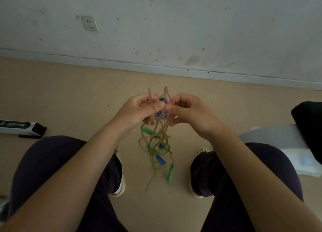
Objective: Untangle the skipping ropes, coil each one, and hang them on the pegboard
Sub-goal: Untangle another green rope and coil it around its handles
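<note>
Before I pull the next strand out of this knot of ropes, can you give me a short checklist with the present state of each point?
1. Left hand grips the rope tangle: ok.
2. Right hand pinches pink strands at the top: ok.
3. Ropes separated: not ok, green, yellow and pink strands are knotted together.
4. Handles hang free: the green handle dangles at the bottom, ok; the blue handle sits inside the loops, not ok.
5. Which strand belongs to which handle: cannot tell.
6. Pegboard within reach: cannot tell, not in view.
</note>
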`<state>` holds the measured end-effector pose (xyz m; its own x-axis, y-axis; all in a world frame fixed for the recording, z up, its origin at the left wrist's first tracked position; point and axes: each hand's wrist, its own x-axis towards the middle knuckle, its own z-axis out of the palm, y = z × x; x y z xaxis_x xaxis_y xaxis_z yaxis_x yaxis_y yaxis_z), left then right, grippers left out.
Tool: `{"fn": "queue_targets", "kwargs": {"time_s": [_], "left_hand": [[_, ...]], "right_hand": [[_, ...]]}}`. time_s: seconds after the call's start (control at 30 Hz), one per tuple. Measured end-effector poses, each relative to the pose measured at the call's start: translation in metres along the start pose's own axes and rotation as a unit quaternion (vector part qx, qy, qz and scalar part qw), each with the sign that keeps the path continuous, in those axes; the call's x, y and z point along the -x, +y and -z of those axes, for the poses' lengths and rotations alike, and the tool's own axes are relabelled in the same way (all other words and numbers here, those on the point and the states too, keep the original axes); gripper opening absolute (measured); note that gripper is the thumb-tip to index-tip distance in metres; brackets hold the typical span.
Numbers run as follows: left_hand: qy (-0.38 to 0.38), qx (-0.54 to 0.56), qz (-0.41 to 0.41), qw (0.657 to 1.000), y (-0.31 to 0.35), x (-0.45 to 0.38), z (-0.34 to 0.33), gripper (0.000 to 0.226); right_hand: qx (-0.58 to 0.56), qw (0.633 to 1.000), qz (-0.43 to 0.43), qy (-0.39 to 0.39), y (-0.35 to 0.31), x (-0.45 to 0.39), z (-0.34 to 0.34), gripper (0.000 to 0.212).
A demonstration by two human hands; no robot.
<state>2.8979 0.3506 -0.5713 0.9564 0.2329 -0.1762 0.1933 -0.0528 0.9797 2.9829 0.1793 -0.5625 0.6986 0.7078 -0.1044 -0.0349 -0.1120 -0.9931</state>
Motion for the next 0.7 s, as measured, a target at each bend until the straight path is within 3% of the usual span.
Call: {"fn": "queue_targets", "kwargs": {"time_s": [0.1,0.23,0.47,0.53,0.7], "left_hand": [[-0.076,-0.091,0.010,0.993,-0.005,0.001,-0.003,0.026],[-0.056,-0.149,-0.004,0.987,-0.009,-0.002,-0.005,0.005],[0.032,-0.141,0.005,0.989,-0.011,-0.006,0.012,0.024],[0.045,-0.151,0.005,0.987,-0.013,-0.007,0.018,0.039],[0.078,-0.178,-0.001,0.981,-0.014,-0.008,0.011,0.025]], "right_hand": [[-0.035,0.999,0.015,0.005,-0.001,0.001,0.004,0.015],[-0.001,0.999,0.037,0.037,-0.001,0.001,0.007,0.015],[0.176,0.960,0.063,0.207,-0.004,-0.002,0.029,0.012],[0.126,0.972,0.044,0.192,-0.008,0.001,0.032,0.006],[0.013,0.994,0.017,0.107,-0.005,0.001,0.019,0.019]]}}
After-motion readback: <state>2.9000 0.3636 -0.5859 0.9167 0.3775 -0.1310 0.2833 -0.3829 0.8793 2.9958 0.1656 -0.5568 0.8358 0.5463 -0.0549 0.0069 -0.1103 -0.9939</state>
